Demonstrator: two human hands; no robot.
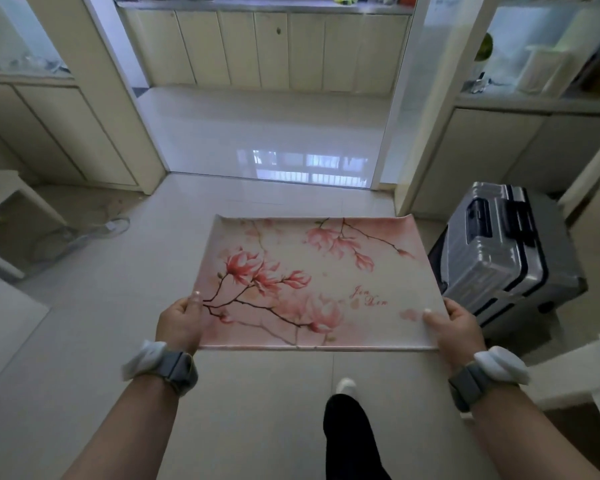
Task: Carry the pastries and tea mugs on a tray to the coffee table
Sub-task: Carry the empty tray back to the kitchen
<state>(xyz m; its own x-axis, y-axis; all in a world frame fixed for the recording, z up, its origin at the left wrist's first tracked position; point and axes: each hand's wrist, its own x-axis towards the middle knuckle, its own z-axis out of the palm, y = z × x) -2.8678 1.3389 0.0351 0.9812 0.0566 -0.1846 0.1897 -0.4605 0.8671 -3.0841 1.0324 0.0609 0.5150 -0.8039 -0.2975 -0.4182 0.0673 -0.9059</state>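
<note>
1 rectangular tray [321, 282], pale pink and printed with branches of pink blossom and a short line of red script, is held level in the air above the tiled floor [101, 323], between the 2 grips and reaching away from them toward a doorway. The left grip [181, 322] clasps the tray's left edge near its close corner, with the thumb [196, 298] laid on the printed top. The right grip [456, 327] clasps the right edge near the other close corner, and its thumb [430, 315] is also pressed on top. The other fingers of both grips go under the tray and are hidden. The tray's 2 far corners turn up slightly. Behind each grip sits 1 grey wrist strap with a white pad, 1 on the left wrist [174, 368] and 1 on the right wrist [471, 379]. Below and between the grips, 1 leg in black trousers [347, 441] ends in 1 white shoe [346, 386] on the floor. Just beyond the right grip, 1 silver-grey suitcase [492, 251] with dark trim stands on the floor. Well beyond the left grip, 1 white cable [115, 225] lies on the tiles. Past the doorway runs a row of cream cabinet doors [257, 50].
</note>
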